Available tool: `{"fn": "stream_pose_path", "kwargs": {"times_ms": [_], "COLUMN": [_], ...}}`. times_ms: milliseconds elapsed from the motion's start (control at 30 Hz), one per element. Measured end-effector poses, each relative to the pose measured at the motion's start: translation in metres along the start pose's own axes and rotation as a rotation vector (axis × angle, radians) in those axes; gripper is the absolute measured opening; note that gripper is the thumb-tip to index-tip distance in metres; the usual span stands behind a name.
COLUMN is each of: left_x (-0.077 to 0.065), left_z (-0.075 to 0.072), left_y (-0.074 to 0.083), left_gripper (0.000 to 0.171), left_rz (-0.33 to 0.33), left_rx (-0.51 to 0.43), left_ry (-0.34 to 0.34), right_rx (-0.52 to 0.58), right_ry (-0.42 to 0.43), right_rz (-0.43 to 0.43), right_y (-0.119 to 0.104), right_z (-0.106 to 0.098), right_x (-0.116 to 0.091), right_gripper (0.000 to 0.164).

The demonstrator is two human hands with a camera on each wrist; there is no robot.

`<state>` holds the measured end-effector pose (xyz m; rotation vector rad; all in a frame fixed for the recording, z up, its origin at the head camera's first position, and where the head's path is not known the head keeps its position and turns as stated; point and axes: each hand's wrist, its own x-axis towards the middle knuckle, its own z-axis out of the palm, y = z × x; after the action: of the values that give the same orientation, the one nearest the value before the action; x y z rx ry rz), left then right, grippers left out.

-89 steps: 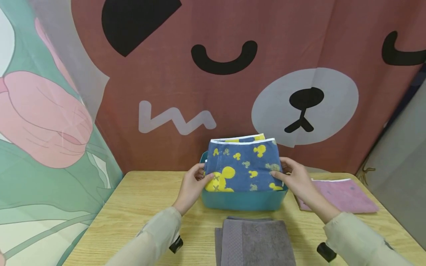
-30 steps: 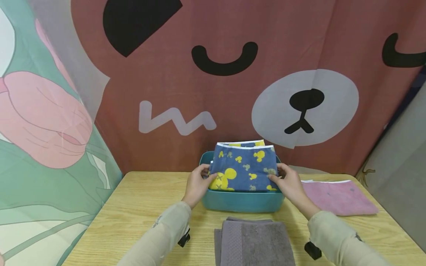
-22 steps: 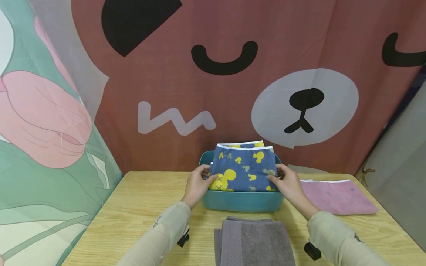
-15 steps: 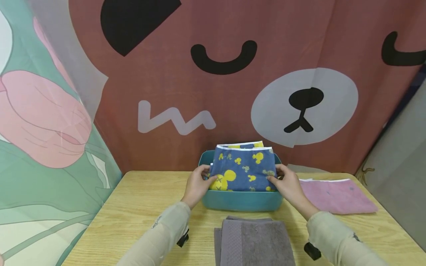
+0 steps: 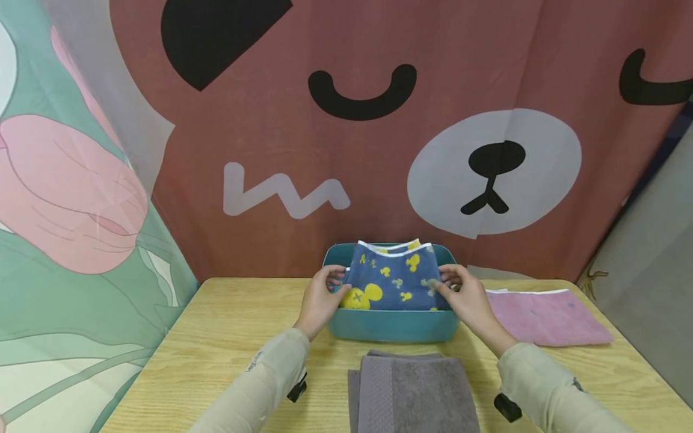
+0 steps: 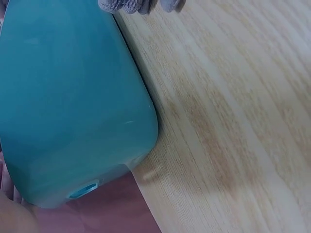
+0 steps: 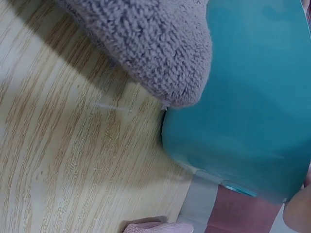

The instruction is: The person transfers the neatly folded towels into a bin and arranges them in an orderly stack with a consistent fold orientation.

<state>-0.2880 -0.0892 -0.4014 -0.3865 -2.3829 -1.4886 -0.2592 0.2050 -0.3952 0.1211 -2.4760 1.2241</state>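
A folded blue towel [image 5: 392,279] with yellow mouse-head shapes and white-trimmed edges stands partly inside a teal bin [image 5: 393,328]. My left hand [image 5: 320,297] holds its left side, thumb at the front. At the right side my right hand [image 5: 468,300] holds it the same way. The towel's top edge sags in the middle, and its lower part is hidden by the bin's front wall. Both wrist views show mostly the outer wall of the bin [image 6: 77,102], with only a sliver of each hand.
A folded grey towel [image 5: 428,391] lies in front of the bin on the wooden table [image 5: 243,337]. To the right is a folded pink towel [image 5: 552,319]. Behind the table hangs a brown curtain [image 5: 260,132] with a bear face.
The blue towel has come down deeper into the bin, and its sides have drawn closer together. Both hands have moved inward with it. The grey and pink towels stay where they were.
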Motion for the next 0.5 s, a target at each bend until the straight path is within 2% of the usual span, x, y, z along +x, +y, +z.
{"fn": "stream_pose_path", "kwargs": {"times_ms": [333,500], "left_x": [-0.0022,-0.0020], "left_z": [-0.0013,-0.0019], "left_y": [-0.0010,0.0004], "left_gripper": [0.033,0.031], "left_rz": [0.004,0.016], "left_rx": [-0.032,-0.073], "left_ry": [-0.004,0.021], "right_rx": [0.053,0.077], "right_ry": [0.043,0.086], "right_rz": [-0.016,-0.011], "right_y": [-0.0011,0.0007], "right_z": [0.0015,0.0029], "right_x": [-0.0002,-0.0013], "right_gripper": [0.026,0.024]}}
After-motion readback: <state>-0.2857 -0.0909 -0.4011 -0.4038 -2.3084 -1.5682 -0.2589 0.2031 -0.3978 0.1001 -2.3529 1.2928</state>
